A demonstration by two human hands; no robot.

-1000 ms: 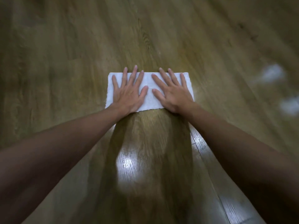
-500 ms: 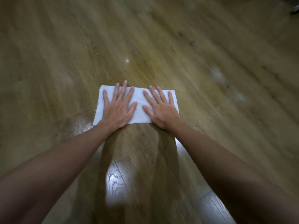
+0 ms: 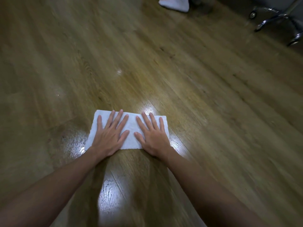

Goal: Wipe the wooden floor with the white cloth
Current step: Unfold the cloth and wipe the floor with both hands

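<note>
The cloth (image 3: 130, 128) lies flat on the floor (image 3: 205, 95), folded into a wide rectangle, low and centre in the view. Both hands rest on it palm down, side by side. The left hand (image 3: 109, 135) covers the cloth's left half, the right hand (image 3: 152, 136) the right half. Fingers are straight and spread, nothing curled or pinched; thumbs point inward, near each other but apart. Heels of both palms sit at or just over the near edge, onto bare wood.

Why flat palms: likely to spread weight over the whole cloth so it slides as one pad without bunching. Two hands on a wide fold give a broad wiping lane. Arms reach straight forward, which suits pushing away or dragging back along the boards.

Glossy patches show on the floor just left of the cloth, just past its far edge and between the forearms, probably damp or light glare; cannot tell which.

A chair base (image 3: 278, 20) with castors stands far right at the top, well apart. A white sock (image 3: 175, 4) shows at the top edge.
</note>
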